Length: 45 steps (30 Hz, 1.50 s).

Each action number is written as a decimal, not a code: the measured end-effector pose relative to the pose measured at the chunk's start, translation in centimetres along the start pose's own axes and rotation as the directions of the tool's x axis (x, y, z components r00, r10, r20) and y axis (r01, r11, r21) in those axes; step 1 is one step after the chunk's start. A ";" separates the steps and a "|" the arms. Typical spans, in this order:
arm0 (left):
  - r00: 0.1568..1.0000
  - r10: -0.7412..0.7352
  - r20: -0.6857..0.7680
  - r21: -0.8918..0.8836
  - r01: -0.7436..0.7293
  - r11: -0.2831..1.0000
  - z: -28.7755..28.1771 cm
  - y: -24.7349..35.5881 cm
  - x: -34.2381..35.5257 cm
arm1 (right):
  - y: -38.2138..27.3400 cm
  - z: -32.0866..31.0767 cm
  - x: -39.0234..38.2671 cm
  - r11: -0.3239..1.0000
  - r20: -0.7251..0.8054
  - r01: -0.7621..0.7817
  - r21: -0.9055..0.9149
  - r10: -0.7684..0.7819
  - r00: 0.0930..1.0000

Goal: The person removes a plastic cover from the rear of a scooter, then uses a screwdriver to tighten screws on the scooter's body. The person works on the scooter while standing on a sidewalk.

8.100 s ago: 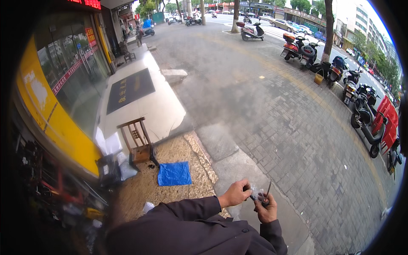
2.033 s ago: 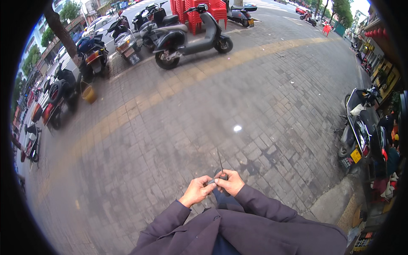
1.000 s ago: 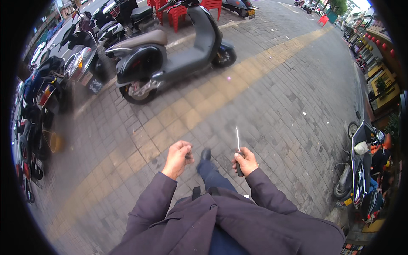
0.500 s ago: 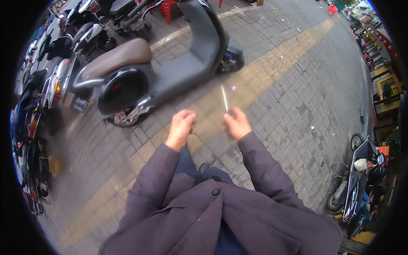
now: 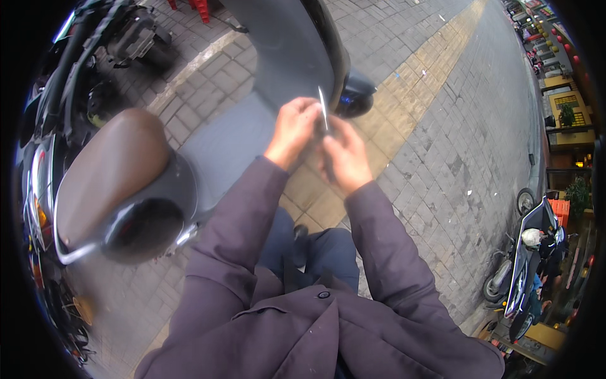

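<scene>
My right hand (image 5: 346, 155) is closed round the lower end of a slim silvery blade-like piece (image 5: 322, 105), which points up and away from me. What its grip end looks like is hidden in my fingers. My left hand (image 5: 293, 131) is held just to the left, its fingers curled together with the tips right beside the blade. Whether they touch it or pinch something small, I cannot make out. Just beyond both hands stands a grey scooter (image 5: 221, 142) with a brown seat (image 5: 117, 170), its footboard reaching close behind my left hand.
More parked motorbikes (image 5: 136, 41) crowd the left side. A red plastic stool (image 5: 201, 9) shows at the top. Another scooter (image 5: 530, 265) is parked at the right. Grey paving (image 5: 429, 158) surrounds a yellow tactile strip (image 5: 410, 88) that runs off to the upper right.
My hands have come together and moved farther forward; the blade is now beside my left fingers. The grey scooter appears much nearer and larger, extending lower at the left.
</scene>
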<state>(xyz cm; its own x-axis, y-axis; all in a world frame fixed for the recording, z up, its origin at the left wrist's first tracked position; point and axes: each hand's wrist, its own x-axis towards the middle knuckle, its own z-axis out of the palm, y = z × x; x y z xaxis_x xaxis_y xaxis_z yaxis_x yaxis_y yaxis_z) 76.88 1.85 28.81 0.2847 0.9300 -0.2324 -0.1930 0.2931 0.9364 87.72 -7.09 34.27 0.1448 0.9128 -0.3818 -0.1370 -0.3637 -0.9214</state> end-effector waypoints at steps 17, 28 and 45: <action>0.919 0.267 0.291 -0.405 -0.135 0.904 -0.3 -8.2 13.5 | 4.1 -6.0 12.2 0.700 0.187 0.452 -0.552 -0.425 0.886; 0.903 0.287 0.321 -0.679 0.008 0.734 1.0 -8.8 13.7 | -3.3 -4.2 11.4 0.541 0.151 0.186 -0.820 -0.109 0.982; 0.920 0.270 0.283 -0.848 0.109 0.518 2.4 -8.1 14.0 | -10.2 0.9 12.6 0.231 -0.110 -0.115 -0.966 0.035 0.993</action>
<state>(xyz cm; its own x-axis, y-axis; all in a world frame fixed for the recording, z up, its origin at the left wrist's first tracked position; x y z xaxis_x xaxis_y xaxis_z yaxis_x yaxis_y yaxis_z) 84.65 11.97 18.58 0.4756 0.8723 0.1135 -0.8656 0.4411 0.2368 90.08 8.31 38.92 0.2467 0.8735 -0.4198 0.8986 -0.3684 -0.2384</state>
